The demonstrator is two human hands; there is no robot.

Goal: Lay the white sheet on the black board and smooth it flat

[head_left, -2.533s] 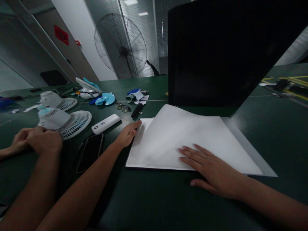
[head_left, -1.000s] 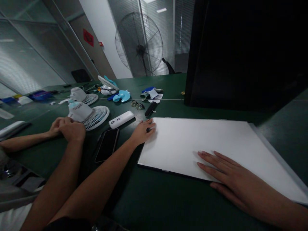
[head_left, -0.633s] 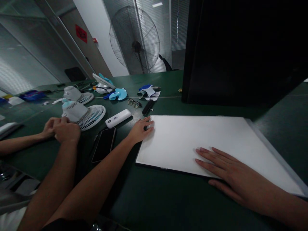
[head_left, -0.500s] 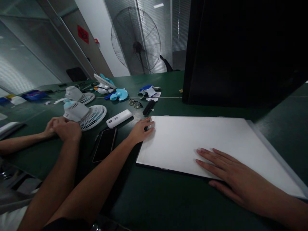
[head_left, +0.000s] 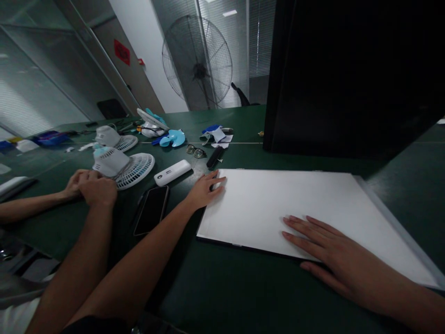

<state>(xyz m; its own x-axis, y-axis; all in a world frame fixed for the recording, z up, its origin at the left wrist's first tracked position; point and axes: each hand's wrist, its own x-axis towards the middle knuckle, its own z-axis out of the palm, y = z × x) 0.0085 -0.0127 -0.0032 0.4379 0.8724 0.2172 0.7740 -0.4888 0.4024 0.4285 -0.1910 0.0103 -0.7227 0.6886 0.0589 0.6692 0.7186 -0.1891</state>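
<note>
Both hands lie flat, fingers spread, gripping nothing: the left hand (head_left: 203,189) on the white sheet's (head_left: 295,204) far-left corner beside a phone (head_left: 152,209), the right hand (head_left: 328,253) on its near edge, bare green table (head_left: 229,292) in front, a black panel (head_left: 347,74) behind.

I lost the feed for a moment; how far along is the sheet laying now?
Done: the white sheet lies flat on the panel. In hand: left hand presses its far left corner, right hand lies flat on its near edge. Left: panel's right strip uncovered; black board upright behind.
</note>
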